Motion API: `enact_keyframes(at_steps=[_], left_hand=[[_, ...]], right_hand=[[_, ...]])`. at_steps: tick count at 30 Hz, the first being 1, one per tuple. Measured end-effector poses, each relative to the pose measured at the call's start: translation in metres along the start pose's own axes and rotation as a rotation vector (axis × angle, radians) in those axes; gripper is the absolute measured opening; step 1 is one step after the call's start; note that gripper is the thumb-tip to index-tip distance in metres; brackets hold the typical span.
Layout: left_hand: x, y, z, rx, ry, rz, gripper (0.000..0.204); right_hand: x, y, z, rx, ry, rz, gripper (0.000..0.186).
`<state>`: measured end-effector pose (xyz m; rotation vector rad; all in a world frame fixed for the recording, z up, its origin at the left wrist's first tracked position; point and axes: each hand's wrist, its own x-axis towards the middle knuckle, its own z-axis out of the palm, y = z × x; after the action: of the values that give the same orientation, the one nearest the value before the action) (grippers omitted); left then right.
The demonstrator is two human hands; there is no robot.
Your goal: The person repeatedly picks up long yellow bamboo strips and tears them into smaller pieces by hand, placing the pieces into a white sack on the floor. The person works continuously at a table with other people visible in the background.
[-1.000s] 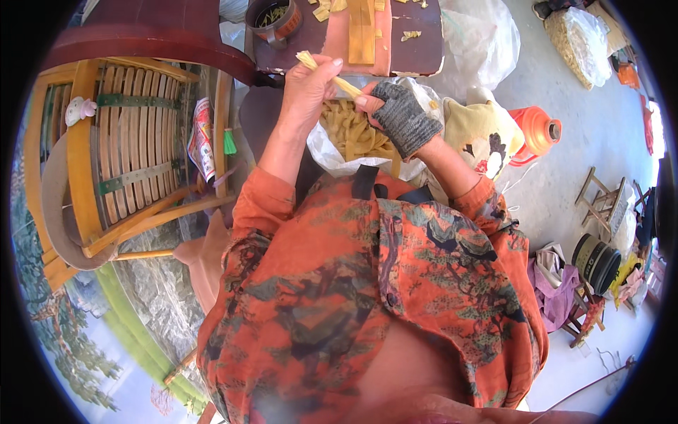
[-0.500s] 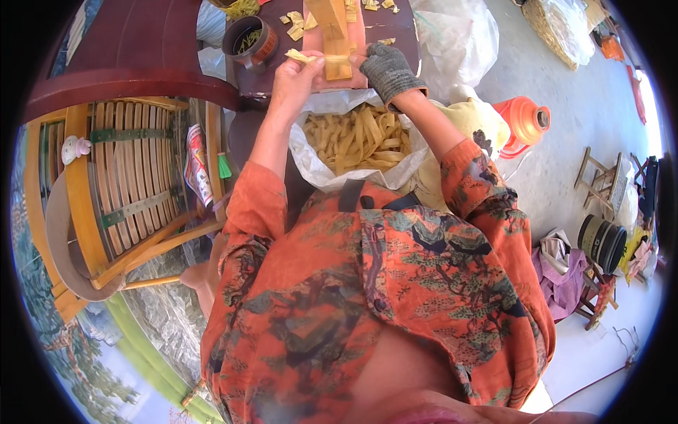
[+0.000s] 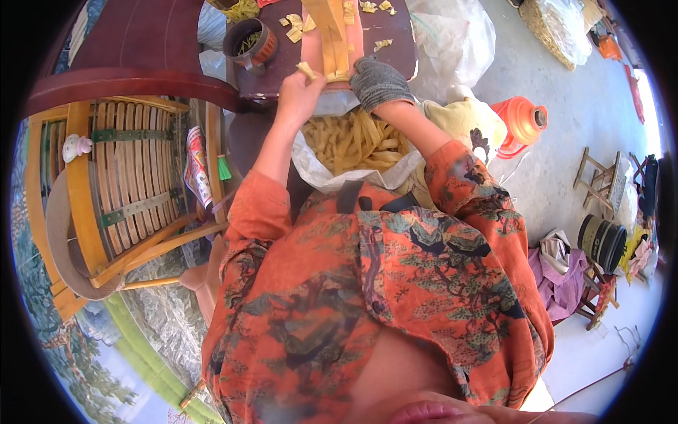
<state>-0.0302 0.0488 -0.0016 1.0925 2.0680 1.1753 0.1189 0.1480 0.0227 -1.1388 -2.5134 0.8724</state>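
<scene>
My bare left hand point(image 3: 299, 97) is closed around a pale yellow strip point(image 3: 306, 70), whose end sticks up above the fingers. The strip crosses the near end of an upright-leaning wooden block point(image 3: 333, 35) toward my right hand point(image 3: 381, 83). That hand wears a grey knitted glove, and its fingers are curled shut on the strip's other side; the fingertips are partly hidden. Under my hands sits a white plastic bag point(image 3: 311, 164) filled with many similar flat yellow strips point(image 3: 357, 145). The block rests on a pink board point(image 3: 311, 53) on a dark red table point(image 3: 390, 65).
Small yellow pieces point(image 3: 295, 28) lie scattered on the table, with a dark cup point(image 3: 256, 44) at its left. A slatted wooden chair point(image 3: 134, 162) stands to the left. On the right are a cream cloth point(image 3: 462, 124), an orange flask point(image 3: 521, 120) and clear plastic bags point(image 3: 455, 42).
Both hands have come slightly nearer to me, and the strip has moved down the block to its near end. My right hand has turned so the back of the glove faces up.
</scene>
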Motion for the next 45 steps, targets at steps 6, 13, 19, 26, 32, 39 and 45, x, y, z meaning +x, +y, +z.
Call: enact_keyframes(at_steps=[6, 13, 19, 26, 32, 39, 45], left_hand=[[-0.034, 0.004, 0.003, 0.039, 0.184, 0.016, 0.017], [-0.006, 0.012, 0.005, -0.152, 0.255, 0.157, 0.016], [0.02, 0.007, 0.012, -0.037, 0.17, 0.069, 0.022], [-0.023, 0.017, -0.013, 0.218, -0.012, -0.066, 0.033], [-0.09, -0.008, 0.004, -0.466, -0.386, -0.238, 0.024], [-0.103, 0.034, -0.016, -1.173, -0.338, -0.514, 0.026], [-0.108, 0.048, 0.003, -1.14, -0.306, -0.396, 0.026]], right_hand=[[-0.044, -0.014, 0.001, -0.001, -0.014, -0.02, 0.027], [-0.014, -0.015, -0.02, 0.022, 0.204, -0.222, 0.027], [0.008, -0.007, -0.013, -0.063, 0.163, -0.138, 0.024], [-0.015, 0.021, -0.003, -0.209, 0.171, -0.177, 0.021], [-0.066, -0.032, -0.005, -0.138, 0.302, -0.69, 0.02], [-0.105, -0.039, 0.018, 0.323, 0.128, -0.697, 0.013], [-0.096, -0.048, 0.009, 0.575, 0.174, -0.454, 0.015]])
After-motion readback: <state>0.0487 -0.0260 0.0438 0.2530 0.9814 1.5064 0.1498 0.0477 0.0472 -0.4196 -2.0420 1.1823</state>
